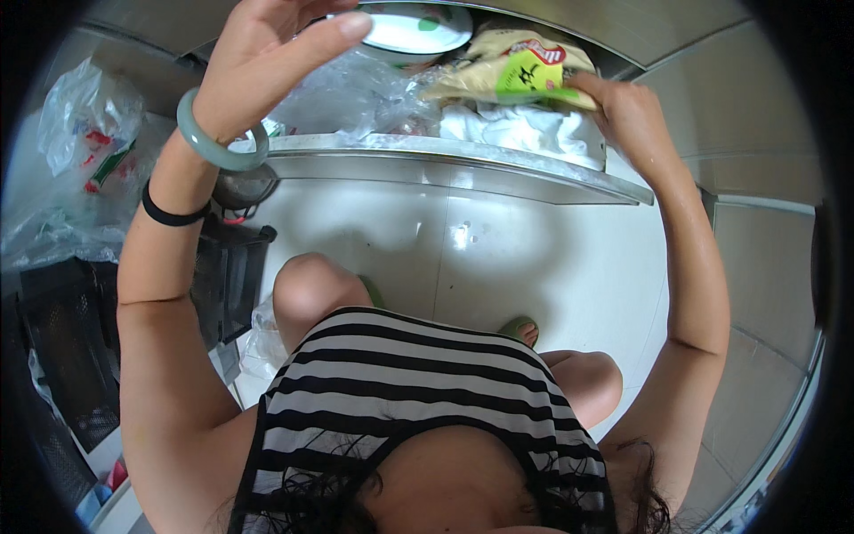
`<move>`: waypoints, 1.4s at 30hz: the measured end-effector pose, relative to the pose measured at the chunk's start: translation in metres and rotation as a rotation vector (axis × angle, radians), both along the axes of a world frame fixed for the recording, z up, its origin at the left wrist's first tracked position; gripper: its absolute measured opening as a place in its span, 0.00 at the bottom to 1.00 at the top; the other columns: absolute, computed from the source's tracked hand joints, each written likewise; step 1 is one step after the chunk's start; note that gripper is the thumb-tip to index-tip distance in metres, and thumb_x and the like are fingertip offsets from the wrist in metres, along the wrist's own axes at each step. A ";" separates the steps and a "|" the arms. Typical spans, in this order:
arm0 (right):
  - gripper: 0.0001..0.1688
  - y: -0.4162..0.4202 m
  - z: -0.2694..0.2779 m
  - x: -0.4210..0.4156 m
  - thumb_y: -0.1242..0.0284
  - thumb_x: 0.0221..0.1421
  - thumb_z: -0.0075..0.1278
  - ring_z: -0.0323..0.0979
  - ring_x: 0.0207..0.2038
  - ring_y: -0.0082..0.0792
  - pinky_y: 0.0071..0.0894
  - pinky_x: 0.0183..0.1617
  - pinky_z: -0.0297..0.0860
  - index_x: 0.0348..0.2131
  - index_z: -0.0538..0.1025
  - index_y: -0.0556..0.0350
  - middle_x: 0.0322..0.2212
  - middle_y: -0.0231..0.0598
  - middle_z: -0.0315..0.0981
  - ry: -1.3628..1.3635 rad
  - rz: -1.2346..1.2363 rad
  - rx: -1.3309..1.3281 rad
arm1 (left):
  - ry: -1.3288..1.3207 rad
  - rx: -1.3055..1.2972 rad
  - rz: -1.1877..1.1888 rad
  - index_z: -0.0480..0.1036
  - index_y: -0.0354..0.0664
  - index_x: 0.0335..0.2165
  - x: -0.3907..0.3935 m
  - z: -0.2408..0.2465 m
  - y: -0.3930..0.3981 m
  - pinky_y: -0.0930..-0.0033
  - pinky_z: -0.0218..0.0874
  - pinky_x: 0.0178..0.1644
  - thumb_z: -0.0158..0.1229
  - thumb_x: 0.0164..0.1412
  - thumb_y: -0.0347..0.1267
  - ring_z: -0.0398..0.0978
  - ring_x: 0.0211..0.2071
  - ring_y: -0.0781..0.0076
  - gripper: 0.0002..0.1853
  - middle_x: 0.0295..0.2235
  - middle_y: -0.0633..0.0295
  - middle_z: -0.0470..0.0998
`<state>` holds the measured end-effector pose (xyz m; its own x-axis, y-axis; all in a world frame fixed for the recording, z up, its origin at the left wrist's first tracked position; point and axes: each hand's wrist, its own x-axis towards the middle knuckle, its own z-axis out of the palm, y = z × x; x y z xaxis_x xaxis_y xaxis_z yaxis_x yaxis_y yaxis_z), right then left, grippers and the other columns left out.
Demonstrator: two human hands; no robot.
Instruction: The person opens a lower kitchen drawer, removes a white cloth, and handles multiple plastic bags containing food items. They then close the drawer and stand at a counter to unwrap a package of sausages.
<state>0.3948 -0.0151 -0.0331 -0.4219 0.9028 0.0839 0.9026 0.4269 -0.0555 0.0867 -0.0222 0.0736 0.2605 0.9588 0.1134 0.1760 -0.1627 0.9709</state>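
Observation:
My right hand grips the right corner of a yellow and green plastic food packet, tilted above the low shelf. My left hand is raised at the shelf's left part, thumb stretched out; its fingers run to the picture's top edge, and whether they hold anything cannot be told. Clear plastic bags lie just beyond it. A white enamel-like basin with a green and red pattern stands further back. Crumpled white bags or cloth lie below the packet.
The shelf's metal front edge crosses in front of me. At left are black mesh baskets, a hanging metal pan or ladle and plastic bags. Another clear bag lies on the tiled floor by my left knee. A tiled wall stands at right.

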 end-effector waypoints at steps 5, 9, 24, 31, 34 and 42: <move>0.18 -0.001 -0.014 0.015 0.75 0.43 0.53 0.72 0.33 0.47 0.39 0.39 0.68 0.39 0.77 0.49 0.31 0.44 0.75 -0.014 0.113 -0.155 | -0.162 0.320 -0.083 0.64 0.36 0.52 -0.082 -0.072 0.002 0.63 0.52 0.57 0.45 0.61 0.37 0.64 0.53 0.64 0.24 0.49 0.52 0.69; 0.25 0.006 0.018 0.015 0.71 0.43 0.56 0.72 0.42 0.38 0.35 0.46 0.68 0.44 0.75 0.53 0.41 0.41 0.74 0.196 0.114 -0.500 | 0.266 0.365 -0.200 0.69 0.39 0.48 -0.107 -0.088 -0.003 0.65 0.52 0.57 0.48 0.61 0.34 0.65 0.52 0.67 0.18 0.47 0.57 0.72; 0.19 0.064 -0.050 -0.117 0.62 0.53 0.50 0.72 0.32 0.34 0.29 0.40 0.67 0.41 0.74 0.54 0.30 0.39 0.75 -0.003 0.217 -0.893 | 1.054 0.356 -0.866 0.61 0.52 0.55 -0.058 -0.149 0.072 0.60 0.60 0.53 0.56 0.47 0.24 0.68 0.47 0.54 0.34 0.49 0.54 0.69; 0.41 0.072 -0.070 -0.147 0.57 0.44 0.60 0.74 0.39 0.45 0.37 0.41 0.69 0.53 0.62 0.51 0.35 0.47 0.75 -0.229 0.180 -0.606 | 1.374 0.401 -0.862 0.74 0.51 0.44 -0.076 -0.138 0.069 0.61 0.60 0.52 0.56 0.51 0.34 0.68 0.48 0.61 0.18 0.44 0.62 0.71; 0.36 0.067 -0.076 -0.175 0.55 0.39 0.62 0.73 0.42 0.44 0.39 0.45 0.69 0.46 0.71 0.53 0.37 0.46 0.76 -0.557 0.168 -0.517 | 1.193 0.437 -0.785 0.76 0.46 0.40 -0.090 -0.148 0.069 0.63 0.61 0.51 0.59 0.45 0.27 0.68 0.44 0.60 0.18 0.41 0.61 0.72; 0.12 0.092 -0.072 -0.110 0.64 0.49 0.56 0.71 0.28 0.27 0.27 0.32 0.65 0.28 0.74 0.53 0.23 0.31 0.73 0.290 0.126 -0.735 | 1.090 0.450 -0.804 0.76 0.45 0.39 -0.099 -0.154 0.073 0.63 0.60 0.52 0.58 0.46 0.28 0.67 0.46 0.59 0.17 0.41 0.59 0.72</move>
<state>0.2848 0.0774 -0.1055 -0.5770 0.7163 -0.3924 0.7565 0.2876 -0.5874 -0.0118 0.0510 -0.0802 0.8602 0.4479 -0.2438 0.5021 -0.8273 0.2519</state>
